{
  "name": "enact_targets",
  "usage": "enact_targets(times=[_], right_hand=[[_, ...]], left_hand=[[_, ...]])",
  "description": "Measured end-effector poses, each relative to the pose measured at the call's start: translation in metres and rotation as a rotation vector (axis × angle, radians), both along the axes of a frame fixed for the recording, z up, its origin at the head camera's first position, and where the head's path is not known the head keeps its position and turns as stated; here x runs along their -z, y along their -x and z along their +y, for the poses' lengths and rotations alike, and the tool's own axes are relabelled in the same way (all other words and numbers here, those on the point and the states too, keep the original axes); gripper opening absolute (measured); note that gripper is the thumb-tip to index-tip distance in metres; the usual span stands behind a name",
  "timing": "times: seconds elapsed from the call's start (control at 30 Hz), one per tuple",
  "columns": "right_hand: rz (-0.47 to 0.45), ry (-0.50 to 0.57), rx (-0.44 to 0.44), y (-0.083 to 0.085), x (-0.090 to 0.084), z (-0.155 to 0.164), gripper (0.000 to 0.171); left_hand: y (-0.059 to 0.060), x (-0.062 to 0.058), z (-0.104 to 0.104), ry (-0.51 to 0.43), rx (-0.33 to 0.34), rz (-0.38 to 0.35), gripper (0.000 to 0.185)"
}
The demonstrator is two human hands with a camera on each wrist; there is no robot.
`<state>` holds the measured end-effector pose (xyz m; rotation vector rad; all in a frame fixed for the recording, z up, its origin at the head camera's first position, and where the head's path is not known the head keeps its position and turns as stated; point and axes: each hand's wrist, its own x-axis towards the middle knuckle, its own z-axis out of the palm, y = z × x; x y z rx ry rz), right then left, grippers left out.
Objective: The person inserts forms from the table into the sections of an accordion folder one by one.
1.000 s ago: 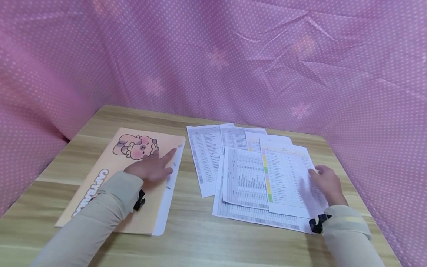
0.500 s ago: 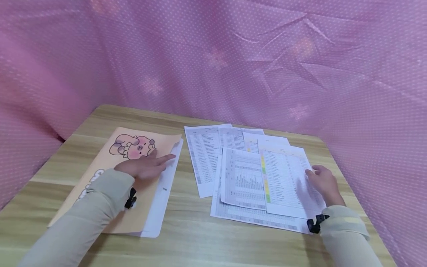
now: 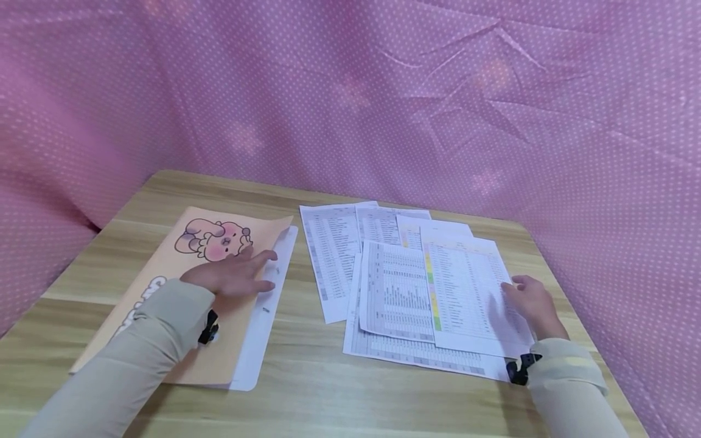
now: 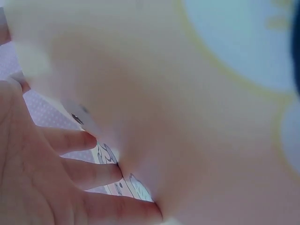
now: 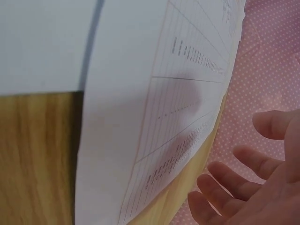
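A peach folder point(image 3: 164, 255) with a cartoon capybara on its cover lies on the left side of the table. White divider sheets point(image 3: 266, 313) show along its right side, where the cover bows up a little. My left hand point(image 3: 227, 275) rests on that cover, fingers spread, with the thumb and index finger reaching over the white strip. In the left wrist view, several fingertips point(image 4: 110, 173) touch the peach cover. On the right, my right hand point(image 3: 532, 304) hovers, fingers relaxed, by the right edge of the top printed sheet point(image 3: 471, 292); in the right wrist view it holds nothing.
Several printed sheets point(image 3: 331, 255) overlap in a loose spread at the middle and right of the wooden table point(image 3: 317, 389). Pink dotted fabric point(image 3: 350, 91) hangs behind and along both sides of the table.
The folder cover's right edge has shifted left and lifted slightly, so more of the white divider shows. My left hand has moved left with it; my right hand has stayed by the sheets.
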<state>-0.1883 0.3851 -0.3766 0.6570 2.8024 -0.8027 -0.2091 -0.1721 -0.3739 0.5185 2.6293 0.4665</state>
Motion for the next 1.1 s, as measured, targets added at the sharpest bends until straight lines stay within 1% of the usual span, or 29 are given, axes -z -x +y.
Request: enact_targets(times=[0.07, 0.17, 0.3, 0.37, 0.53, 0.67, 0.8, 0.93, 1.03, 1.1], right_hand=[[-0.009, 0.001, -0.002, -0.001, 0.001, 0.001, 0.066], [-0.018, 0.001, -0.007, -0.003, 0.003, 0.004, 0.066], [-0.054, 0.022, 0.006, -0.007, 0.007, 0.010, 0.068], [-0.070, 0.039, 0.015, -0.009, 0.009, 0.012, 0.068], [-0.066, 0.041, 0.010, -0.012, 0.011, 0.016, 0.067], [-0.057, 0.025, 0.011, -0.012, 0.013, 0.017, 0.064], [-0.060, 0.030, 0.022, -0.010, 0.015, 0.018, 0.065], [-0.059, 0.016, -0.007, -0.009, 0.015, 0.018, 0.066], [-0.060, -0.003, -0.009, -0.009, 0.014, 0.017, 0.067], [-0.066, -0.017, 0.002, -0.008, 0.014, 0.016, 0.067]], left_hand=[[0.000, 0.000, 0.000, 0.004, 0.017, 0.024, 0.061], [0.000, 0.000, -0.001, -0.020, 0.006, 0.009, 0.059], [-0.002, 0.001, -0.003, -0.063, -0.012, -0.019, 0.057], [-0.003, 0.002, -0.003, -0.078, -0.010, -0.012, 0.057], [-0.007, 0.005, -0.004, -0.120, -0.045, 0.032, 0.056], [-0.009, 0.005, -0.005, -0.149, -0.080, 0.035, 0.054], [-0.011, 0.004, -0.007, -0.147, -0.094, 0.027, 0.052], [-0.013, 0.003, -0.010, -0.157, -0.068, 0.043, 0.048], [-0.013, 0.003, -0.011, -0.162, -0.068, 0.045, 0.046], [-0.013, 0.002, -0.010, -0.160, -0.080, 0.043, 0.044]])
